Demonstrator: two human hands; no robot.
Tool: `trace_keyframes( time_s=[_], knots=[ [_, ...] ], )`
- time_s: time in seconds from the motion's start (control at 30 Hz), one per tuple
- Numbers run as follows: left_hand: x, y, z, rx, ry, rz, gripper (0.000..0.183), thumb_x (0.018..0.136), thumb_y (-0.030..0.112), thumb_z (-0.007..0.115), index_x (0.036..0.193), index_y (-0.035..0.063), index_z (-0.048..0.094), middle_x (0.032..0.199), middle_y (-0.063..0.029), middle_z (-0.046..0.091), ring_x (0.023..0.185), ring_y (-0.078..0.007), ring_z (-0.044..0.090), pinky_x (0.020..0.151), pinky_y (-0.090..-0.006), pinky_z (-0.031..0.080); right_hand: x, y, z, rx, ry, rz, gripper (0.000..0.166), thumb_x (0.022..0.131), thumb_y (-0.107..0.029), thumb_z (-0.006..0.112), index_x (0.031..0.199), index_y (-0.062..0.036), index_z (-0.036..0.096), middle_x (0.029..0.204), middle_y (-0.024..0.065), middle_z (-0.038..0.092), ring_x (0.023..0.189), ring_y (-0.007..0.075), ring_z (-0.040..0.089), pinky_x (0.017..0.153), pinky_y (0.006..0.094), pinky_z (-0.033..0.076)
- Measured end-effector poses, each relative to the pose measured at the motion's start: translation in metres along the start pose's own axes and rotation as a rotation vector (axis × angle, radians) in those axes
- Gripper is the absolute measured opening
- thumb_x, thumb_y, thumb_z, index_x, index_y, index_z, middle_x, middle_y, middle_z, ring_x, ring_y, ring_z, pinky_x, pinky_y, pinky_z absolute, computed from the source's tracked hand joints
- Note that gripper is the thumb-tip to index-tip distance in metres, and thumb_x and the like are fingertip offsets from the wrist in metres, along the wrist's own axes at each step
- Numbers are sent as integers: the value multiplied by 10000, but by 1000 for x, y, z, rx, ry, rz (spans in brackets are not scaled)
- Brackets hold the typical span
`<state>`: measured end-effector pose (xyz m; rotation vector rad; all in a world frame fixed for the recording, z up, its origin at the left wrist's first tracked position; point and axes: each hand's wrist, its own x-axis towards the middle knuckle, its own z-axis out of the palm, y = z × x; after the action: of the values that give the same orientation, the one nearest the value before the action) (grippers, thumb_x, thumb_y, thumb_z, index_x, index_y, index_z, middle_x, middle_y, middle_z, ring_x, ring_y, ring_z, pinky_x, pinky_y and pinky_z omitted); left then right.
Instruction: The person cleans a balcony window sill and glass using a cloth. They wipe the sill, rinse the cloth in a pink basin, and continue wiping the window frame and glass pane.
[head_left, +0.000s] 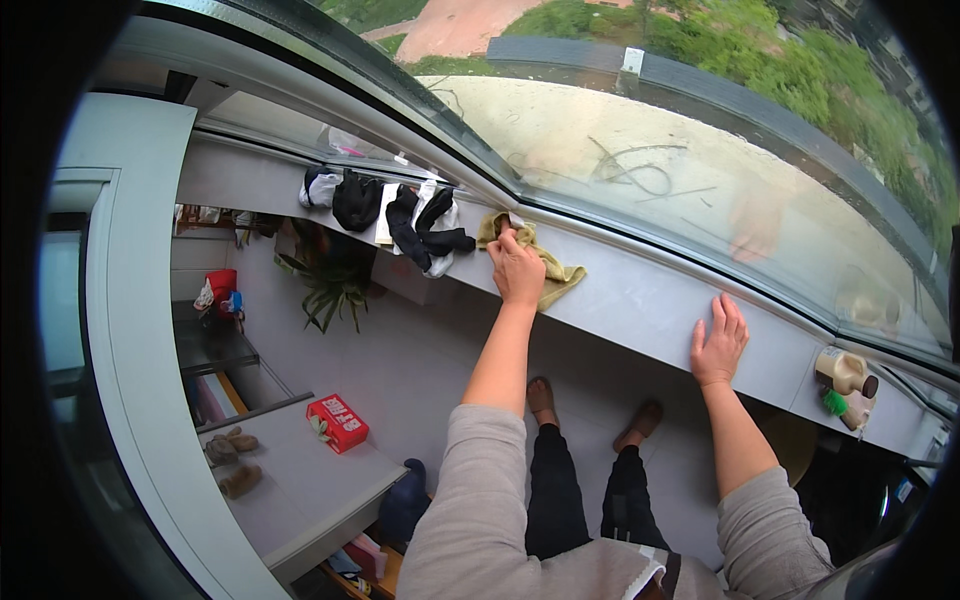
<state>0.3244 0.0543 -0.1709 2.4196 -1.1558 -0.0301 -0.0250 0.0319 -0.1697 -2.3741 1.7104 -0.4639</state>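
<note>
My left hand (516, 266) grips a crumpled olive-yellow cloth (559, 279) on the grey window sill (622, 307), close against the white window frame. One end of the cloth spreads towards the sill's front edge. Flat on the sill, farther right, rests my right hand (720, 341), its fingertips near the frame and nothing in its grasp. Just left of the cloth lie black and white fabric pieces, perhaps socks (424, 229).
A beige jug-like bottle (840, 369) and a green-bristled brush (835, 403) occupy the sill's right end. A potted plant (334, 296) grows below the sill at left. A red box (337, 424) sits on a lower grey counter (300, 487).
</note>
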Motion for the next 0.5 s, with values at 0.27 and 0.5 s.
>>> trace_keyframes(
  time_s=[0.27, 0.5],
  knots=[
    [7, 42, 13, -119, 56, -214, 279, 852, 91, 509, 1100, 39, 393, 1261, -151, 530, 1121, -371, 458, 822, -498, 469, 0, -4, -1, -1, 3, 4, 487, 852, -211, 597, 1305, -64, 493, 1394, 98, 451, 1299, 284, 393, 1082, 438, 287],
    [0, 30, 16, -162, 58, -25, 311, 836, 61, 533, 1108, 39, 383, 1405, -145, 471, 1122, -373, 461, 836, -477, 480, -1, 0, 2, -29, -3, 5, 478, 862, -218, 584, 1304, -62, 493, 1402, 91, 447, 1304, 283, 389, 1086, 439, 280]
  ],
)
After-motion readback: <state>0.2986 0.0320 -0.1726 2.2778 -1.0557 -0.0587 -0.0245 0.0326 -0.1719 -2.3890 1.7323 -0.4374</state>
